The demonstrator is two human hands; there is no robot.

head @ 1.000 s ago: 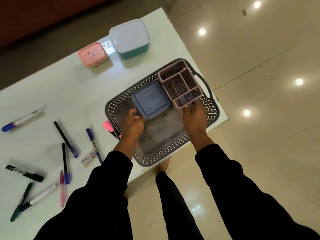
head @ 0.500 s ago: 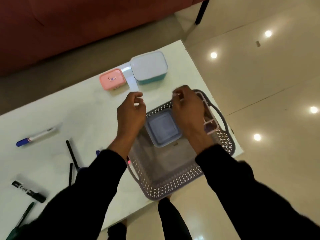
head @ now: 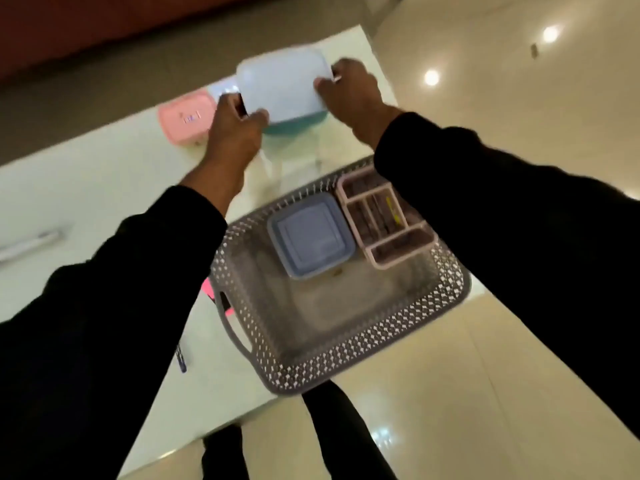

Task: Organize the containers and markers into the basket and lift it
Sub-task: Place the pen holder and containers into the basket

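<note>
1. Head view: half a second ago our hands hung over the basket; now both have reached past it to the large tub, white lid over a teal base, at the upper centre of the frame.
2. Our left hand grips the tub's near-left corner, thumb on the lid and fingers curled round the side. Our right hand holds the right edge, fingers wrapped over the rim.
3. The tub looks blurred and tilted toward us, so we judge it is just coming off the bench; whether its base is clear of the surface we cannot tell.
4. The basket sits at lower centre, overhanging the bench's near edge. Inside it, the blue box and the pink divided caddy lie side by side along the far wall.
5. That leaves the basket's near half free, which we judge roomy enough for the tub.
6. The pink case waits at the upper left, just beside our left hand.
7. A white marker at the left edge and a blue pen by our left sleeve lie out on the bench, so sorting is well short of done and the lift is some way off.
</note>
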